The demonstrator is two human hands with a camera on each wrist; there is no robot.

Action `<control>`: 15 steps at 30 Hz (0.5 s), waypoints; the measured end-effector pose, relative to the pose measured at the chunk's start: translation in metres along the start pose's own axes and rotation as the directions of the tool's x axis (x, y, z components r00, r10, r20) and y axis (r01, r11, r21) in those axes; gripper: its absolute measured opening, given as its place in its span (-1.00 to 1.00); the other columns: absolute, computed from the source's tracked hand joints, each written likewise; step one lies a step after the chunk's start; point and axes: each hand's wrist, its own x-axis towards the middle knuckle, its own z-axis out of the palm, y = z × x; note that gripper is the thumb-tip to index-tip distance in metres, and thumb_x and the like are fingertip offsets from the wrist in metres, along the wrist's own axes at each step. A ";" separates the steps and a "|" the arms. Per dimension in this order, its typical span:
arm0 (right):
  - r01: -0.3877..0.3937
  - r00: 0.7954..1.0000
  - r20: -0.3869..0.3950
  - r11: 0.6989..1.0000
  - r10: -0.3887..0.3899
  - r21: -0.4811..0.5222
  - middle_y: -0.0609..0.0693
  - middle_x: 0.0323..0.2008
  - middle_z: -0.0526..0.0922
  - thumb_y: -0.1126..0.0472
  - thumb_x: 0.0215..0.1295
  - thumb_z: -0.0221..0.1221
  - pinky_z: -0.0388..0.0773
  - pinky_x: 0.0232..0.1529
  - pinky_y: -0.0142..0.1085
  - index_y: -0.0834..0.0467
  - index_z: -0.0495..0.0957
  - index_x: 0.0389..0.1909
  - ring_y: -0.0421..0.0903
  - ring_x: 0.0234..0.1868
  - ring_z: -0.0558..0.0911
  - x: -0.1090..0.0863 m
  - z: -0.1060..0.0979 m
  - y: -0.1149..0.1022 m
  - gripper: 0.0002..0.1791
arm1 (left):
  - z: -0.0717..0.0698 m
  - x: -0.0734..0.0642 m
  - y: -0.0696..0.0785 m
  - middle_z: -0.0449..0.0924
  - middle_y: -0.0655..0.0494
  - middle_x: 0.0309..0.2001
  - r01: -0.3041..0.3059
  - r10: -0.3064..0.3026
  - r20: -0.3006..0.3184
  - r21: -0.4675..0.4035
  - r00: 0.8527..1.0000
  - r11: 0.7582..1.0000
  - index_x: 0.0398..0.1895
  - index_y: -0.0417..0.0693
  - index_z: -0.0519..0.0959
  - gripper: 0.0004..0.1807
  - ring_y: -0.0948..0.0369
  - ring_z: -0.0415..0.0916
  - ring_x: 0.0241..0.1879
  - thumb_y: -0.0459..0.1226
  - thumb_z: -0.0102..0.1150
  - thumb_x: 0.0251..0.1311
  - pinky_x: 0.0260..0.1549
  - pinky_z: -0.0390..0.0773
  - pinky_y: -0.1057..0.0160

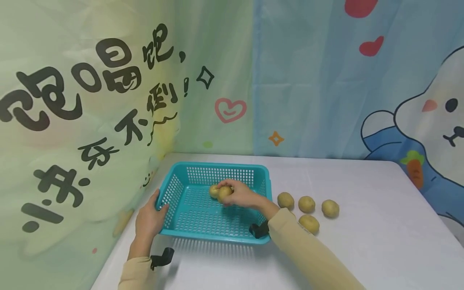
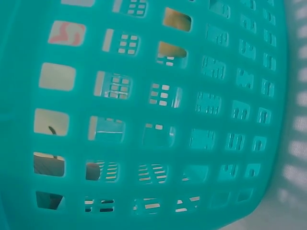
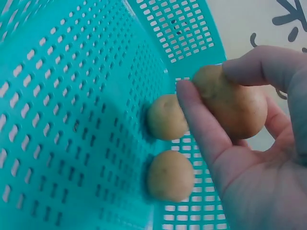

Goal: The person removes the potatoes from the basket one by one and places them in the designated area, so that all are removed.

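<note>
My right hand (image 1: 241, 194) pinches a potato (image 3: 235, 103) between thumb and fingers, inside the turquoise plastic basket (image 1: 203, 237). Two other potatoes lie in the basket near its far wall; the right wrist view shows one potato (image 3: 168, 117) beside the fingertips and a second potato (image 3: 171, 176) below it. At the basket's left side, my left hand (image 1: 150, 217) grips the rim, thumb toward the inside. The left wrist view is filled by the slotted basket wall (image 2: 187, 115), and the left hand's fingers are hidden there.
Several loose potatoes (image 1: 306, 204) lie on the white table (image 1: 362, 249) just right of the basket. A printed cloth backdrop (image 1: 304, 80) stands behind the table and along its left side. Dark wrist mounts (image 1: 162, 257) sit at both sleeves.
</note>
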 end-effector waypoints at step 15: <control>0.098 0.992 -0.059 0.973 -0.113 -0.209 0.13 0.12 0.49 0.42 0.05 0.34 0.58 -0.24 -0.22 0.20 0.45 0.16 0.01 -0.07 0.54 -0.026 0.001 -0.026 -0.41 | -0.002 -0.002 0.002 0.33 -0.36 0.31 -0.007 0.006 0.020 0.007 1.000 1.000 0.52 -0.11 0.10 -0.28 -0.10 0.49 -0.16 -0.15 0.06 0.36 -0.32 0.41 0.06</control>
